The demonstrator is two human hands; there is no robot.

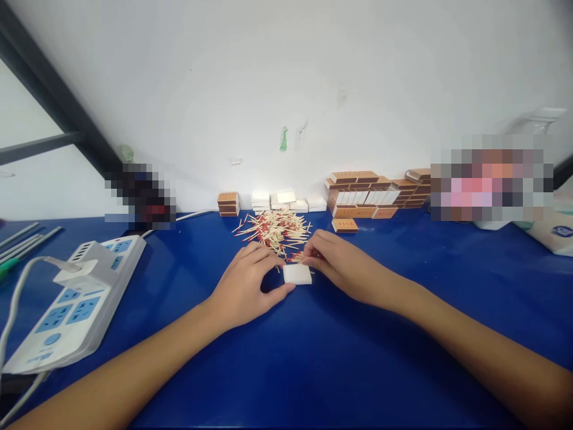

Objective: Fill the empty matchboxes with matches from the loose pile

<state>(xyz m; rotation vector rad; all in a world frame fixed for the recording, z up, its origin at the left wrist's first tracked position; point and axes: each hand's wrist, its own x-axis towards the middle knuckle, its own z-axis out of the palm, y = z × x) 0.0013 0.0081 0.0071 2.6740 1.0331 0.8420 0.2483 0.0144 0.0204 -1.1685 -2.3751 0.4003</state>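
While white tray (298, 275) is gripped by left hand (250, 280) | matches (294, 258) are pinched by right hand (333, 261) | matchstick heap (278, 227) noted far

Indoor work area, home or workshop unclear, blue table (286, 370), white wall (224, 77), power strip (85, 306), stacked matchboxes (358, 211), loose matches (280, 230)

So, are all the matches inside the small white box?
No, a large pile of matches lies loose on the blue table, beyond the small white box.

We list: matches (286, 226), pale cream, red-headed; matchbox tray (298, 274), plain white; matchboxes (353, 211), orange-brown, dark-brown sides; tabletop (286, 370), glossy blue.
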